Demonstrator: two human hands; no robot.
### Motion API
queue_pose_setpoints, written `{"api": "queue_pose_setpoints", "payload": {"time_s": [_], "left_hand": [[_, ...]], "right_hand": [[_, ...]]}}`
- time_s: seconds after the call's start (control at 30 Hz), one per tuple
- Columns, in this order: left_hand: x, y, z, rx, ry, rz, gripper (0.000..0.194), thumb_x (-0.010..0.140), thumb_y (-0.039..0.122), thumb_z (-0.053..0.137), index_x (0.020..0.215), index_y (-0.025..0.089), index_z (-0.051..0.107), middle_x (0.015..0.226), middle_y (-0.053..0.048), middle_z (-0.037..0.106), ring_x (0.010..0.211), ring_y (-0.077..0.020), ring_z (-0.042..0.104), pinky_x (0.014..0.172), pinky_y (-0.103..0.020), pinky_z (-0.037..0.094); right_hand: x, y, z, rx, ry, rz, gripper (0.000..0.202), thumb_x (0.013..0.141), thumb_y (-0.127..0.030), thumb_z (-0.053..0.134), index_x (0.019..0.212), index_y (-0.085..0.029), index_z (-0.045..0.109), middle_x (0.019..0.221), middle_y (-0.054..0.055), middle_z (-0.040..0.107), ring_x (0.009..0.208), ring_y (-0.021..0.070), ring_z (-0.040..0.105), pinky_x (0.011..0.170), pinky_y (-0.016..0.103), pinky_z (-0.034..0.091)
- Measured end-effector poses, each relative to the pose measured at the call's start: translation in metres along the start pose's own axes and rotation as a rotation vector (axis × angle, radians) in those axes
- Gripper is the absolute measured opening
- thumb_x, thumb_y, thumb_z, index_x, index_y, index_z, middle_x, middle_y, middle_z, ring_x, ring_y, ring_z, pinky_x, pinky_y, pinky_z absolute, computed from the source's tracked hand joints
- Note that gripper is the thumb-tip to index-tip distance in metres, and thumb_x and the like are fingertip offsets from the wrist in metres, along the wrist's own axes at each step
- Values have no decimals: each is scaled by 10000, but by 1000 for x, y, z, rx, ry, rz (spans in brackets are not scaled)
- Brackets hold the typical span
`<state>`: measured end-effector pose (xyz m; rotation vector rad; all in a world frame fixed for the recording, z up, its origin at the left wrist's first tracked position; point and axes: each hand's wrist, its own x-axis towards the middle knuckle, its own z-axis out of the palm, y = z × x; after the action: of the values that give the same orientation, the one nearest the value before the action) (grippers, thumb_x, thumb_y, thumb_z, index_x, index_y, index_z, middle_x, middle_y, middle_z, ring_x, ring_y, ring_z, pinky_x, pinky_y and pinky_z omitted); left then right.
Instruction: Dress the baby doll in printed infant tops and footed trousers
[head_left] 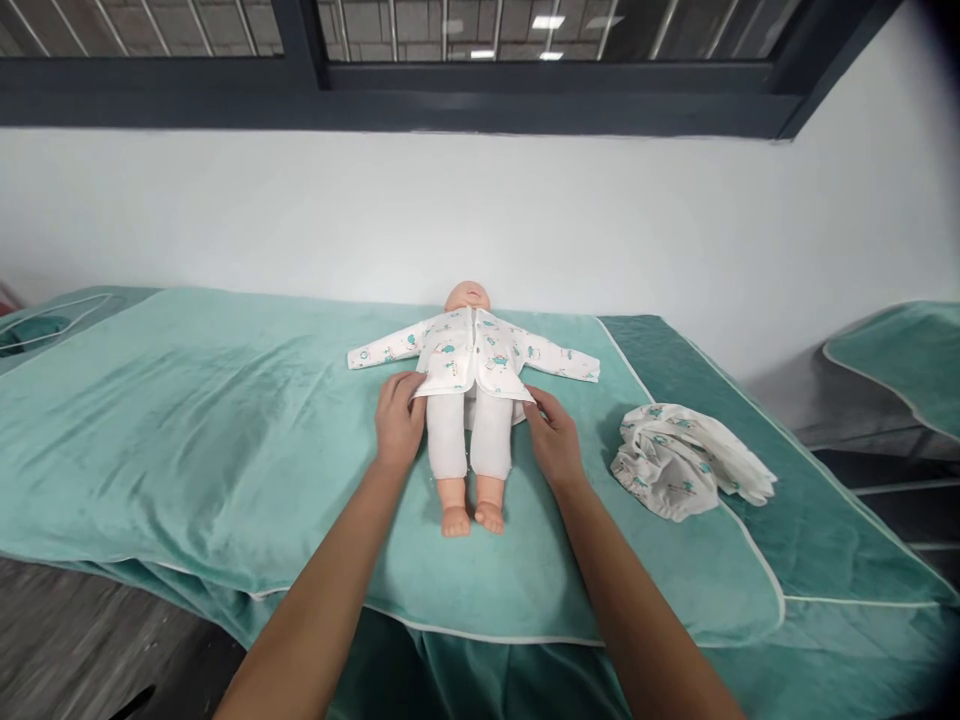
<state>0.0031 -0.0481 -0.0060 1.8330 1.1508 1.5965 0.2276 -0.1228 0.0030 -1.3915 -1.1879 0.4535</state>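
A baby doll (pixel 469 435) lies on its back, head toward the wall and bare feet toward me. It wears a white patterned baby jacket (pixel 450 355), closed at the top and parted at the hem, with both sleeves spread sideways. White cloth covers its legs down to the shins. My left hand (pixel 400 412) pinches the jacket's lower left corner between thumb and fingers. At the opposite lower corner, my right hand (pixel 553 432) grips the hem the same way. Both hands rest close to the bed surface, one on each side of the doll's thighs.
Crumpled white patterned baby clothing (pixel 679 460) lies to the right of the doll. Beneath everything spreads a green velvety cover (pixel 225 430) with white piping. A white wall (pixel 300 215) and a dark window frame (pixel 525 100) stand behind. Another green-covered piece (pixel 900 355) is at far right.
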Motion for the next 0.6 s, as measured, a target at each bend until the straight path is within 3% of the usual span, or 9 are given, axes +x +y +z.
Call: {"api": "queue_pose_setpoints", "payload": {"time_s": [0.2, 0.3, 0.4, 0.53, 0.6], "left_hand": [[7, -9, 6, 268, -15, 188, 229, 945, 272, 488, 1065, 189, 665, 1037, -90, 665, 1006, -231, 587, 942, -371, 451], [5, -8, 6, 285, -7, 143, 212, 951, 297, 480, 1020, 191, 649, 929, -58, 662, 853, -186, 597, 803, -306, 462], [3, -5, 4, 250, 17, 44, 206, 940, 319, 490, 993, 188, 640, 877, -40, 669, 782, -169, 594, 751, -290, 448], [4, -5, 4, 222, 2, -51, 194, 908, 319, 531, 1012, 189, 629, 857, -23, 669, 732, -156, 580, 726, -286, 446], [4, -6, 5, 227, 0, -46, 196, 899, 297, 532, 1041, 193, 620, 877, -23, 667, 737, -153, 578, 727, -283, 449]], "right_hand": [[1, 1, 6, -220, 9, 47, 396, 831, -351, 564, 1171, -166, 647, 1102, 106, 683, 919, 222, 610, 811, 367, 494], [0, -1, 5, -306, 29, 75, 329, 816, -311, 532, 1083, -169, 659, 882, 47, 675, 763, 189, 571, 758, 344, 458], [1, -1, 2, -256, 128, 105, 293, 780, -275, 531, 1026, -173, 653, 737, -3, 607, 660, 165, 517, 673, 307, 424], [2, 4, -2, -267, 180, 112, 247, 779, -289, 561, 984, -181, 649, 697, -16, 569, 632, 162, 491, 650, 307, 403], [2, 6, -1, -292, 203, 79, 245, 783, -274, 561, 990, -175, 645, 771, 10, 591, 683, 173, 515, 681, 321, 423]]}}
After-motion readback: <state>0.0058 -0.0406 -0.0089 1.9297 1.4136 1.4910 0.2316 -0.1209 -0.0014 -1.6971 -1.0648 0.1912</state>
